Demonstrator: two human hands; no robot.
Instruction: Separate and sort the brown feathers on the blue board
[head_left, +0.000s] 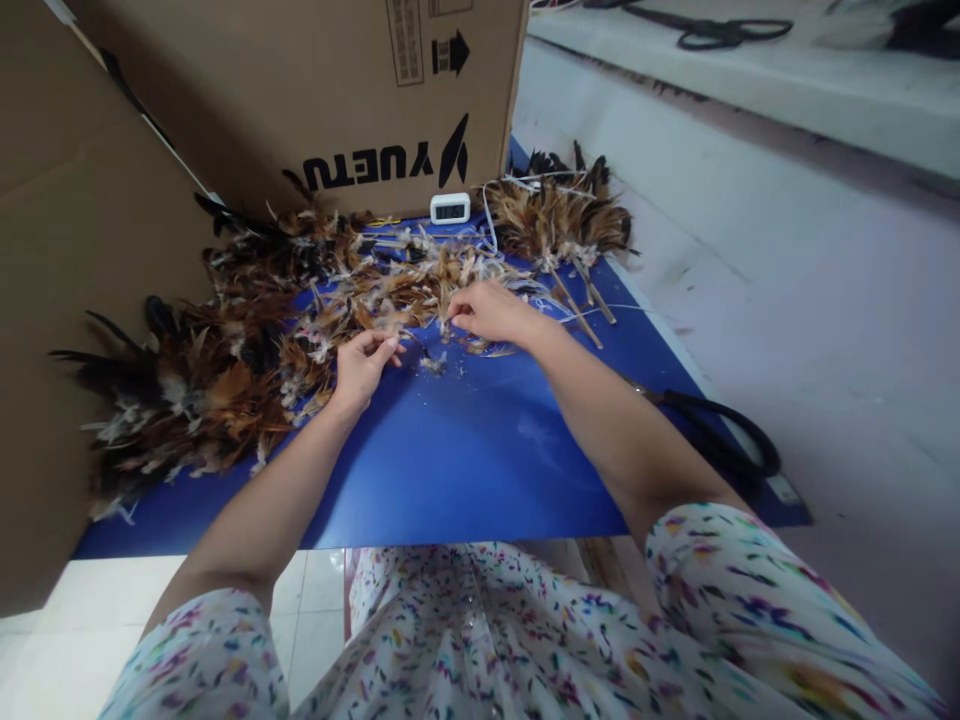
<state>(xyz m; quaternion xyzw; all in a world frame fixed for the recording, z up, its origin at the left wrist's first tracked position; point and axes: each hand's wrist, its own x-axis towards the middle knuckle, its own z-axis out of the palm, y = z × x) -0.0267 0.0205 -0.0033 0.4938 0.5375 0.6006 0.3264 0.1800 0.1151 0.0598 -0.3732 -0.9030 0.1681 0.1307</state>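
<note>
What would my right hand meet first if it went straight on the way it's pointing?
Your right hand would probably meet the brown feathers spread on the blue table first, though how near they are in depth is unclear.

A blue table (465, 470) adjoins a pale wall (787, 280) with a ledge (840, 100), above white floor tiles (319, 582).

Loose white fabric top (480, 650), small purple, teal, yellow and navy dabs, folds down the front. Left sleeve (206, 650) and right sleeve (750, 590) match, ending near elbows. Left hand (361, 368), right hand (487, 310) bare.
</note>
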